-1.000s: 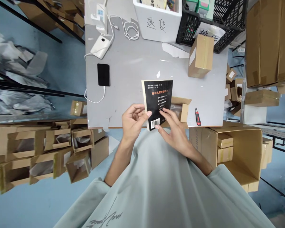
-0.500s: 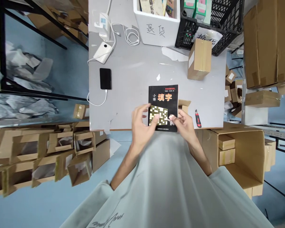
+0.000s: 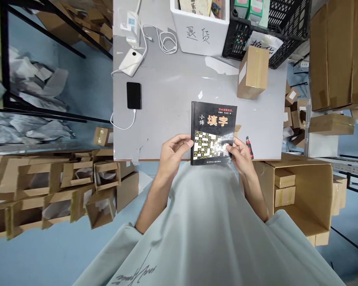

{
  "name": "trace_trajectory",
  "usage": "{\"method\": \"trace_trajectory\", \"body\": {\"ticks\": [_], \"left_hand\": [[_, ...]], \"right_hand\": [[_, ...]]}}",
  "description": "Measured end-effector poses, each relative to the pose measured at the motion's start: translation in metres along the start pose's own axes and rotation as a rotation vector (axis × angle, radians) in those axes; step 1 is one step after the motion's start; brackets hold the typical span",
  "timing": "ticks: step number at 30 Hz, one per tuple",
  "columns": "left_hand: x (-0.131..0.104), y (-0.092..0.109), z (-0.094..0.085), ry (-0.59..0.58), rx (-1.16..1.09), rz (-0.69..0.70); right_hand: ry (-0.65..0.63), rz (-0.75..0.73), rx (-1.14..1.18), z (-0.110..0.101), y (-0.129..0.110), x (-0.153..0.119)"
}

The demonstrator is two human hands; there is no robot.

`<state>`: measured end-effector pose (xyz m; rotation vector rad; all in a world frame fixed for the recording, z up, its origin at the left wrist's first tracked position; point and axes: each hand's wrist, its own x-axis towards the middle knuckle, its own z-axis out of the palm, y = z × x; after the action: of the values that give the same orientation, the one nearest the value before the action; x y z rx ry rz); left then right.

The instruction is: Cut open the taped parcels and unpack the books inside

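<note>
Brown cardboard boxes (image 3: pixel 54 174), several with open mouths, stand in rows at the left, below the left edge of the grey table (image 3: pixel 164 95). Just inside that edge, a black phone-like device (image 3: pixel 134 95) lies on a cable, with a white power bank (image 3: pixel 130 65) farther off. A broad stretch of grey tabletop runs from the device to the book. The left hand (image 3: pixel 174 153) is nearly closed, thumb and fingertips pinching the book's left edge. The black-covered book (image 3: pixel 213 119) is held front cover up, its lower edge overlapping the table's near edge; a white bin (image 3: pixel 204 35) sits at the far side. A carton flap (image 3: pixel 238 128) peeks past the book's right edge. There the right hand (image 3: pixel 241 155) pinches the book, thumb over the cover, other fingers curled. Close beside it is a red-and-black cutter (image 3: pixel 249 149). Farther off, a taped carton (image 3: pixel 253 73) stands before a black crate (image 3: pixel 292 31).
</note>
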<state>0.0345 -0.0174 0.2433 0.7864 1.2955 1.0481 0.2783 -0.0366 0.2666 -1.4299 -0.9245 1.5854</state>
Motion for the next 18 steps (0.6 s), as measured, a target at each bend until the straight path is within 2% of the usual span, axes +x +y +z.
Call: {"method": "trace_trajectory", "body": {"ticks": [12, 18], "left_hand": [[-0.002, 0.000, -0.006, -0.010, 0.044, 0.030], [-0.001, -0.002, -0.008, -0.011, 0.069, 0.072]], "right_hand": [[-0.006, -0.034, -0.024, -0.001, 0.012, 0.002], [-0.013, -0.125, -0.113, -0.005, 0.015, 0.001]]}}
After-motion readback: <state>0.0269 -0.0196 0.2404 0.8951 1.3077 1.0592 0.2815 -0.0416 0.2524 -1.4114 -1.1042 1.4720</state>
